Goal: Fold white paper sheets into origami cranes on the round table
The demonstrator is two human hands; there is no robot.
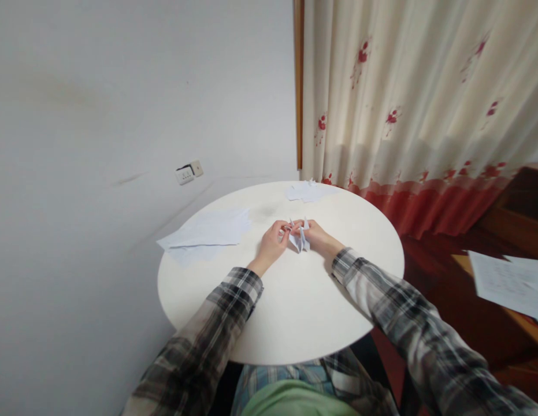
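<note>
A small folded piece of white paper (300, 241) with several pointed flaps is held just above the round white table (286, 312). My left hand (275, 238) pinches its left side between thumb and fingers. From the right, my right hand (316, 236) is closed on the opposite side, its fingers partly hidden behind the upright flaps. Further left on the table lies a stack of white paper sheets (212, 228), its front edge slightly raised. More white paper pieces (305, 191) rest near the table's far edge, with a small crumpled or folded bit on top.
A pale wall (121, 104) with a socket (184, 175) runs along the left and behind the table. A cream and red curtain (407, 115) hangs at the back right. On the right, written papers (507, 280) lie on a lower wooden surface.
</note>
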